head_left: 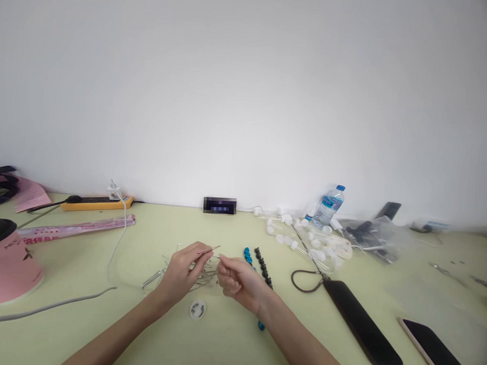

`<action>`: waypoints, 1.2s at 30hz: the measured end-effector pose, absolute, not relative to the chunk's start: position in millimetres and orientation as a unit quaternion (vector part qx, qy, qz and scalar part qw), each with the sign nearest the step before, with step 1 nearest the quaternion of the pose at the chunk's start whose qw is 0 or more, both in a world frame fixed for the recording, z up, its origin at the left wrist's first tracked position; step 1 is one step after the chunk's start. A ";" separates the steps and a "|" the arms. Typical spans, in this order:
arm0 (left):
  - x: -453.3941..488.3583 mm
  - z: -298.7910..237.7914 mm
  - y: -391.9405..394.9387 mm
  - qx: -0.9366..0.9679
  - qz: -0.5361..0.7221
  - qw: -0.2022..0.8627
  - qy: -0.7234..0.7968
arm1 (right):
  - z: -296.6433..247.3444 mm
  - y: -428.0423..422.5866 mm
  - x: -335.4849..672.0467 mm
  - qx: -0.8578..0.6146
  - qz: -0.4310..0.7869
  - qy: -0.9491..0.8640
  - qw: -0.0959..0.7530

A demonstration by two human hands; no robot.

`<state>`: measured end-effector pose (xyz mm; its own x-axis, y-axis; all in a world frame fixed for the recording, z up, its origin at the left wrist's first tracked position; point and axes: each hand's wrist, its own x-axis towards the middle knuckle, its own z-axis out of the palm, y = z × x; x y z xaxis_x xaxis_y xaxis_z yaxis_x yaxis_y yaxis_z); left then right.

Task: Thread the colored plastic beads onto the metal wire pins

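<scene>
Thin rod (214, 248), gripped by left fingers (203, 260) beyond the white dish (198, 316), points rightward toward closed right fingers (226, 263) (contents unclear).

I get soft, bright light, palest on the wall (273, 130) beyond the hands (180, 268). Well right of them, the bench (475, 252) blurs; ahead, a dark box (220, 205) is pixelated.

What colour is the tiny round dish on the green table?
The small, round, shallow dish is white; it shows best in the head view.
</scene>
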<state>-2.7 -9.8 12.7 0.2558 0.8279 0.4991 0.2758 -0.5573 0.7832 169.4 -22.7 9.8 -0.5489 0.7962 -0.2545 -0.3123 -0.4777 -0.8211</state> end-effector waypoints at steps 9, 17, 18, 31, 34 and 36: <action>-1.4 9.0 -6.1 0.716 0.452 0.359 0.392 | 10.8 -27.2 162.8 -0.459 0.559 -0.572 0.386; -10.8 8.8 15.1 0.648 0.364 0.553 0.376 | 3.5 -28.2 167.4 -0.475 0.155 -0.787 0.361; -11.4 9.5 15.1 0.649 0.370 0.549 0.375 | 3.2 -27.9 167.0 -0.488 0.203 -0.765 0.367; -11.3 13.3 9.3 0.672 0.335 0.532 0.391 | 7.9 -26.7 166.8 -0.445 0.434 -0.657 0.426; -13.3 16.1 11.8 0.650 0.307 0.591 0.368 | 10.2 -30.0 165.4 -0.439 0.297 -0.719 0.450; -12.7 16.6 11.7 0.643 0.323 0.591 0.365 | 11.8 -28.8 166.0 -0.428 0.334 -0.700 0.464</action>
<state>-12.7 11.7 16.6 0.5257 0.8505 -0.0151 0.0879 -0.0366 0.9955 166.0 -28.8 11.8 -0.2020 0.9095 0.3633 0.2893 0.4098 -0.8651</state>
